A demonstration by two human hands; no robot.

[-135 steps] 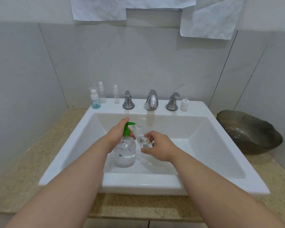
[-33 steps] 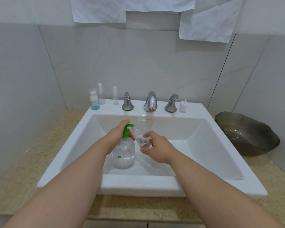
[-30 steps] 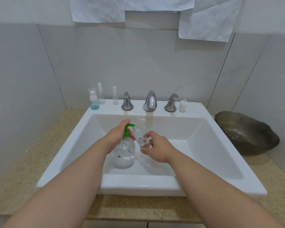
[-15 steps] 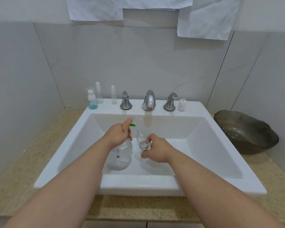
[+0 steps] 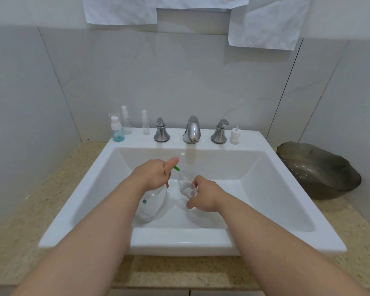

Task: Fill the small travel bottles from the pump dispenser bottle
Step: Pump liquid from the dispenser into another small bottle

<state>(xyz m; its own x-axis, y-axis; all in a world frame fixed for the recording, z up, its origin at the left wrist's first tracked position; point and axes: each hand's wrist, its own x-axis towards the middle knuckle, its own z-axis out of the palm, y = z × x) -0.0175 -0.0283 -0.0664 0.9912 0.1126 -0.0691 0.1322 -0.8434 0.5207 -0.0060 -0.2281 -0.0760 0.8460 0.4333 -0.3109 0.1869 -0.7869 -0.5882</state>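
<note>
Inside the sink (image 5: pixel 179 242), near its middle, liquid could miss the travel bottle (image 5: pixel 185 183) and spill, since its mouth looks narrow and the pump bottle (image 5: pixel 152 205) leans. The left hand (image 5: pixel 154 177) wraps the pump bottle's top, thumb raised, the green nozzle (image 5: pixel 176 168) poking out. The right hand (image 5: pixel 204 198) pinches the travel bottle in curled fingers, its mouth up by the nozzle.
</note>
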